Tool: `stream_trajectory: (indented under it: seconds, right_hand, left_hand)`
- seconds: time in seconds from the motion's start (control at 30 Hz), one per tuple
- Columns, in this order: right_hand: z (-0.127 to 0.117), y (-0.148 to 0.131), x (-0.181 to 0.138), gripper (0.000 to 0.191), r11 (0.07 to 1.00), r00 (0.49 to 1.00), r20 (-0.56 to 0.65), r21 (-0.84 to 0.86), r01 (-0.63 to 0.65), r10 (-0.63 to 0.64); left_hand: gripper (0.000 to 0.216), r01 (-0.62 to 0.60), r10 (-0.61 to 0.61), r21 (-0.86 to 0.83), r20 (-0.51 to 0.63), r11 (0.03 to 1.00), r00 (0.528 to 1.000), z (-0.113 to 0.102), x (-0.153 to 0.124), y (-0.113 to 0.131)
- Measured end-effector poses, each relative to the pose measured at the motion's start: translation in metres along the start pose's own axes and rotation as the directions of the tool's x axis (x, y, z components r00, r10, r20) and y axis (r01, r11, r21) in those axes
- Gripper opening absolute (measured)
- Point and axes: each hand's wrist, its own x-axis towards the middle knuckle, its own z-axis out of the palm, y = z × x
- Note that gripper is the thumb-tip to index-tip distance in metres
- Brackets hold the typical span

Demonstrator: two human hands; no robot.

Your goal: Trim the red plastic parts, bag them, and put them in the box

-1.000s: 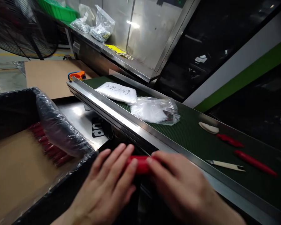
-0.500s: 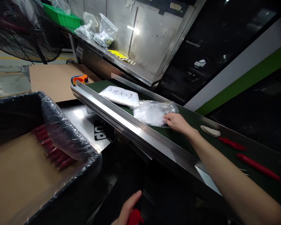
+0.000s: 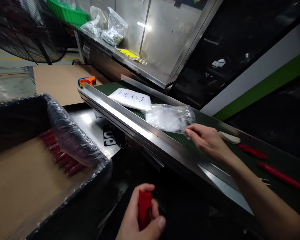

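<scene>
My left hand (image 3: 140, 216) is low at the bottom edge, fingers and thumb wrapped round a red handle piece (image 3: 144, 207). My right hand (image 3: 207, 140) reaches over the steel rail onto the green conveyor belt (image 3: 190, 141). Its fingers are pinched at the corner of a clear plastic bag (image 3: 168, 117) of white pieces. Whether the pinch holds the bag's edge or a small piece from it is unclear. Right of that hand lie a white blade cover (image 3: 229, 137) and two red handles (image 3: 252, 151), (image 3: 281, 175) on the belt.
A black bin lined with plastic film (image 3: 72, 140) stands at left, holding cardboard and a row of red handles (image 3: 61, 155). A white labelled bag (image 3: 130, 98) lies further up the belt. An orange tape dispenser (image 3: 86, 80), a fan (image 3: 22, 30) and bagged parts (image 3: 107, 28) are behind.
A second ago both hands held the red handle together. My right hand then went to the clear bag and now pinches at its near corner; my left hand has risen with the red piece.
</scene>
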Motion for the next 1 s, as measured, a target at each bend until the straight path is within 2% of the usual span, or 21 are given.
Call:
stream_trajectory:
  seconds: [0.1, 0.17, 0.23, 0.3, 0.4, 0.53, 0.63, 0.73, 0.77, 0.8, 0.87, 0.9, 0.93, 1.0]
  right_hand:
    - [0.006, -0.039, -0.066, 0.024, 0.979, 0.996, 0.077, 0.204, 0.019, -0.036]
    - [0.019, -0.057, -0.104, 0.022, 0.928, 0.980, 0.188, 0.372, -0.003, -0.072]
    - [0.035, -0.065, -0.132, 0.024, 0.854, 0.962, 0.268, 0.510, -0.102, -0.045]
    - [0.051, -0.064, -0.151, 0.026, 0.783, 0.949, 0.312, 0.581, -0.223, 0.038]
    - [0.066, -0.053, -0.169, 0.027, 0.736, 0.942, 0.298, 0.601, -0.311, 0.155]
    - [0.072, -0.040, -0.185, 0.024, 0.739, 0.947, 0.170, 0.593, -0.319, 0.272]
    - [0.070, -0.036, -0.192, 0.022, 0.783, 0.955, 0.038, 0.563, -0.264, 0.295]
    - [0.063, -0.037, -0.195, 0.012, 0.827, 0.917, -0.183, 0.519, -0.216, 0.355]
    - [0.061, -0.038, -0.195, 0.006, 0.838, 0.918, -0.201, 0.508, -0.201, 0.342]
    - [0.059, -0.040, -0.195, 0.006, 0.848, 0.939, -0.172, 0.499, -0.179, 0.299]
    - [0.057, -0.045, -0.196, 0.014, 0.847, 0.986, -0.017, 0.515, -0.132, 0.164]
    - [0.057, -0.047, -0.196, 0.012, 0.834, 0.994, 0.050, 0.541, -0.111, 0.101]
    - [0.057, -0.048, -0.197, 0.009, 0.813, 0.995, 0.076, 0.574, -0.099, 0.067]
    - [0.058, -0.048, -0.204, 0.010, 0.781, 0.994, -0.005, 0.618, -0.086, 0.113]
  left_hand:
    - [0.059, -0.095, 0.095, -0.008, -0.037, 0.995, 0.995, 0.020, 0.009, 0.009]
    - [0.057, -0.136, 0.135, -0.016, -0.044, 0.991, 0.990, 0.029, 0.015, 0.008]
    - [0.052, -0.133, 0.132, 0.001, -0.072, 0.991, 0.989, 0.034, 0.018, 0.002]
    - [0.045, -0.092, 0.099, 0.060, -0.112, 0.994, 0.989, 0.035, 0.018, -0.008]
    - [0.038, -0.038, 0.061, 0.172, -0.131, 0.984, 0.990, 0.032, 0.015, -0.023]
    - [0.033, -0.029, 0.056, 0.349, -0.067, 0.936, 0.996, 0.028, 0.016, -0.034]
    - [0.034, -0.011, 0.065, 0.581, -0.071, 0.814, 0.995, 0.027, 0.022, -0.035]
    - [0.040, -0.015, 0.109, 0.751, -0.076, 0.660, 0.991, 0.027, 0.028, -0.031]
    - [0.044, -0.039, 0.123, 0.792, -0.046, 0.610, 0.991, 0.027, 0.029, -0.031]
    - [0.050, -0.076, 0.132, 0.828, 0.003, 0.555, 0.991, 0.027, 0.029, -0.030]
    - [0.061, -0.184, 0.130, 0.879, 0.141, 0.440, 0.981, 0.026, 0.027, -0.031]
    - [0.064, -0.240, 0.123, 0.891, 0.208, 0.386, 0.970, 0.025, 0.026, -0.033]
    - [0.064, -0.286, 0.116, 0.896, 0.262, 0.339, 0.958, 0.025, 0.025, -0.035]
    - [0.063, -0.309, 0.130, 0.902, 0.282, 0.300, 0.950, 0.024, 0.027, -0.038]
